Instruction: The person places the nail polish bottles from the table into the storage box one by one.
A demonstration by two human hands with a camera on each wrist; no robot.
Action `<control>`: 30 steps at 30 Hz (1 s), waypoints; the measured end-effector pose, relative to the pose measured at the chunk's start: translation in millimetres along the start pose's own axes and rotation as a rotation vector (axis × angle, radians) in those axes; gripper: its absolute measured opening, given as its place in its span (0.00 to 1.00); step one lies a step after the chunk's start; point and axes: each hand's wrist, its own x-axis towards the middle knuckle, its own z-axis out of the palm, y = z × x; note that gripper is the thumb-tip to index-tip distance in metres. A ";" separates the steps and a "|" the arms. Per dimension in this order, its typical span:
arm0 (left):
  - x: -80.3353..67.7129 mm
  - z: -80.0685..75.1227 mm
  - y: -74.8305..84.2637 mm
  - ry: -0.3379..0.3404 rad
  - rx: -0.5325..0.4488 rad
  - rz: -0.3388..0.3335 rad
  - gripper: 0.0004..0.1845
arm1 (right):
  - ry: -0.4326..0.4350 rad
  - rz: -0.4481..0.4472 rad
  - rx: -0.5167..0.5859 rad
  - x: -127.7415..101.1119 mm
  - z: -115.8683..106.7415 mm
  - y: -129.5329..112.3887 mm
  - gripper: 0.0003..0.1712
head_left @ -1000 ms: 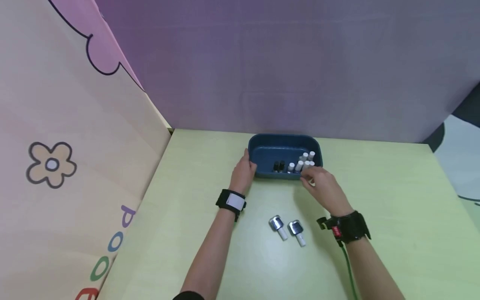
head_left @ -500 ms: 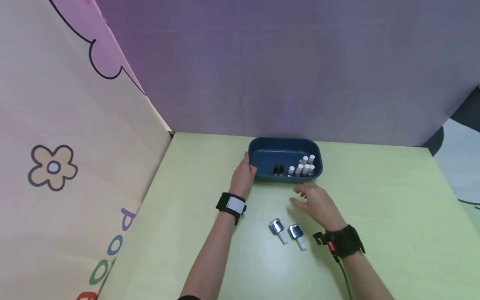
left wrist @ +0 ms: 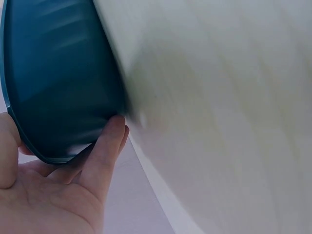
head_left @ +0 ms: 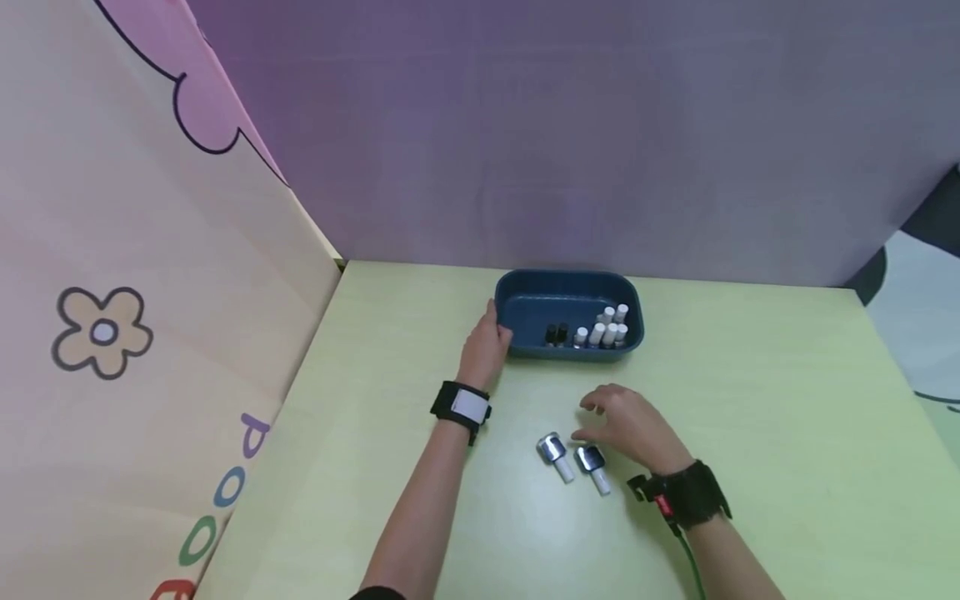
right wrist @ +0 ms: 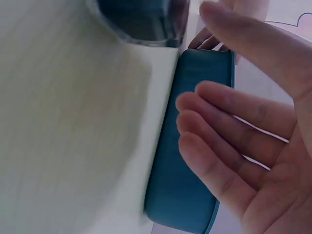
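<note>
Bottles, two (head_left: 573, 457), small, silver-bodied with white caps: lying on their sides, side by side, on the near part of the table, well short of the tray, caps pointing toward the person.

Table (head_left: 765, 392), pale green: bears all items; pink and purple partition panels stand along its left and far edges.

Tray (head_left: 517, 302), dark blue, oblong, rounded corners: at the far middle of the table. Holds a cluster of upright white-capped bottles (head_left: 609, 327) at its right end and two dark-capped bottles (head_left: 557, 334) near the middle.

Left hand (head_left: 486, 343): clasps the tray's left end, thumb at the rim, fingers along the outer wall.

Right hand (head_left: 626, 423): fingers loosely spread, holding nothing, hovering just above and beside the two lying bottles.
</note>
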 end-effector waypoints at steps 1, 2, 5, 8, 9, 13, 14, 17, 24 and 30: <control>0.1 -0.4 -0.5 0.002 0.002 0.001 0.36 | -0.012 0.001 0.000 -0.9 0.7 -0.2 0.27; 0.2 -0.9 -1.0 0.004 0.001 0.001 0.36 | -0.024 0.001 -0.002 -1.8 1.4 -0.2 0.28; 0.4 -2.8 -2.3 0.010 0.001 0.002 0.36 | -0.056 -0.005 -0.002 -4.2 3.0 -0.4 0.30; 1.3 -3.6 -2.9 0.011 -0.005 0.001 0.36 | -0.076 -0.008 -0.008 -6.3 4.4 1.1 0.31; 1.6 -3.6 -3.0 0.010 -0.004 0.000 0.36 | -0.079 -0.008 -0.008 -6.9 4.6 1.7 0.31; 1.8 -3.0 -2.7 0.008 -0.004 -0.003 0.36 | -0.078 -0.012 -0.009 -8.5 5.8 4.3 0.30; 1.8 -2.6 -2.6 0.007 -0.004 -0.003 0.36 | -0.075 -0.014 -0.009 -8.6 6.1 4.8 0.29; 0.8 -1.9 -1.3 0.003 -0.006 -0.003 0.36 | -0.065 -0.016 -0.007 -8.5 6.6 6.4 0.27; -1.9 -0.4 1.0 -0.025 -0.003 -0.012 0.37 | -0.026 -0.042 -0.024 -10.6 5.2 9.3 0.26; 0.1 -0.7 0.5 -0.012 -0.010 -0.001 0.36 | -0.062 -0.037 -0.058 -10.9 5.7 10.0 0.29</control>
